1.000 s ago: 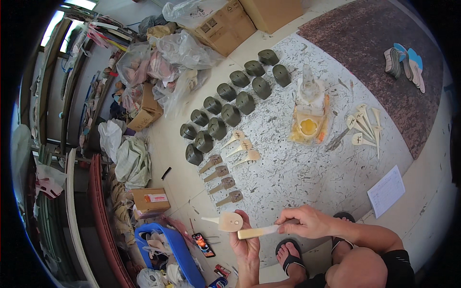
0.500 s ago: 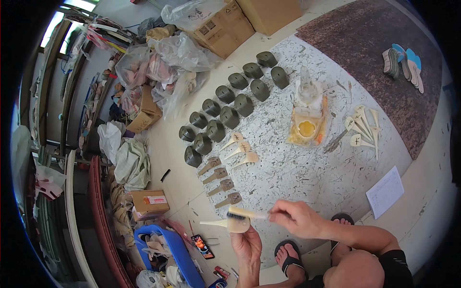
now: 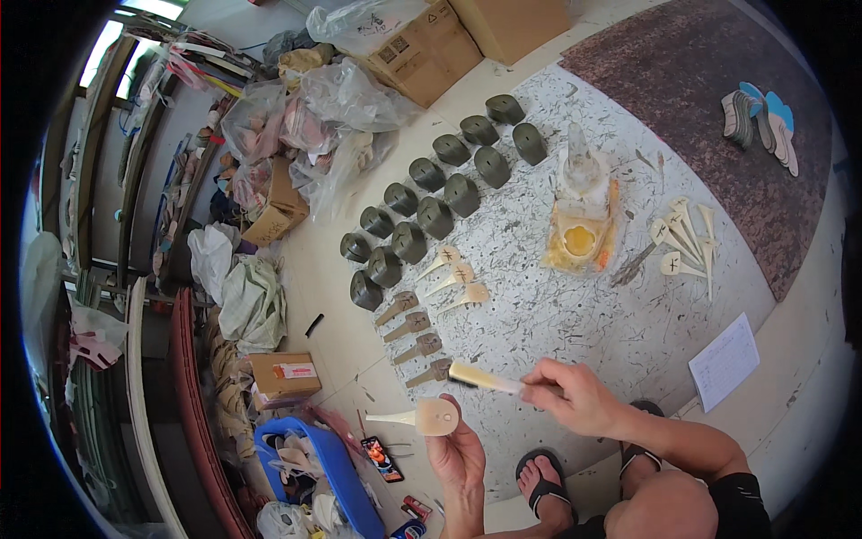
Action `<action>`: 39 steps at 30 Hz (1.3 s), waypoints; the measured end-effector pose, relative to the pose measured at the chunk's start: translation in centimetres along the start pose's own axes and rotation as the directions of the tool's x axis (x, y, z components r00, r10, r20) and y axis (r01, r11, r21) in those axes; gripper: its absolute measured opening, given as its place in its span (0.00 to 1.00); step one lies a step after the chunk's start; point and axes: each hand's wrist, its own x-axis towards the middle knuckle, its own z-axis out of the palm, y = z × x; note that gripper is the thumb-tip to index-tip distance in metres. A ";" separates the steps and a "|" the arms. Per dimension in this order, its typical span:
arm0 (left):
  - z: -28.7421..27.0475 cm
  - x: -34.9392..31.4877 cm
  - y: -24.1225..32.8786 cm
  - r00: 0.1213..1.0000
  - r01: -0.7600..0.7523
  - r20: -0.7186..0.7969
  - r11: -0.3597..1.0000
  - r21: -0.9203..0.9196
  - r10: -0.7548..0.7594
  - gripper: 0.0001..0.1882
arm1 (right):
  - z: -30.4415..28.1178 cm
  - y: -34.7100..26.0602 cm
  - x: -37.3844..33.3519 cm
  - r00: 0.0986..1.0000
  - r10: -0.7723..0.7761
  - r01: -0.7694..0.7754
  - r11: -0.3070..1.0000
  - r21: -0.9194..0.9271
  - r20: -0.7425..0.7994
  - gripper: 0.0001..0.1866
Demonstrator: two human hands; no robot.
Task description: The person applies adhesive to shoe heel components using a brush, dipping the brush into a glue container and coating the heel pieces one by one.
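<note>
The left hand (image 3: 460, 451) is closed around the lower edge of one pale paddle-shaped piece (image 3: 437, 417), holding it up near the lower middle of the view, broad face showing and narrow tail pointing left. It looks light and fairly stiff, the thin tail probably its bendiest, most fragile part — so the rim of the broad head seems the sound place to take hold, leaving the face clear. Whether the face is wet or slippery, I cannot tell.

The right hand (image 3: 567, 395) grips one brush (image 3: 485, 377) by its far end, dark bristles downward, near the held piece but apart from it. The brush, too, looks light and rigid, best held by the end away from the bristles.

Outward, on the spattered white sheet (image 3: 539, 332), lie four brown tailed pieces (image 3: 429, 344) and, just beyond, three pale tailed pieces (image 3: 461, 274). Past them stand fourteen dark green blocks (image 3: 435, 217) in two rows of seven. To the right is one pot of yellow stuff (image 3: 579, 240), with one clear bottle (image 3: 582, 171) just behind it. Further right, a fan of pale pieces (image 3: 672, 264) — at least five, though they overlap — and one sheet of paper (image 3: 724, 362).
</note>
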 end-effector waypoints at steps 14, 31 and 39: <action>0.3 0.0 -0.4 0.997 0.008 -0.076 1.000 0.009 -0.007 0.17 | 0.5 -0.8 0.4 0.994 -0.012 0.011 1.000 0.016 0.108 0.09; -0.2 -0.1 -0.5 0.998 0.059 -0.023 0.997 -0.050 -0.061 0.20 | 0.2 -2.5 1.8 0.922 -0.386 0.376 0.911 -0.169 -0.025 0.09; 0.1 0.2 0.6 0.985 0.168 0.088 0.942 -0.291 -0.148 0.18 | -1.7 -1.1 -0.4 0.931 -0.307 0.359 0.866 -0.349 0.195 0.09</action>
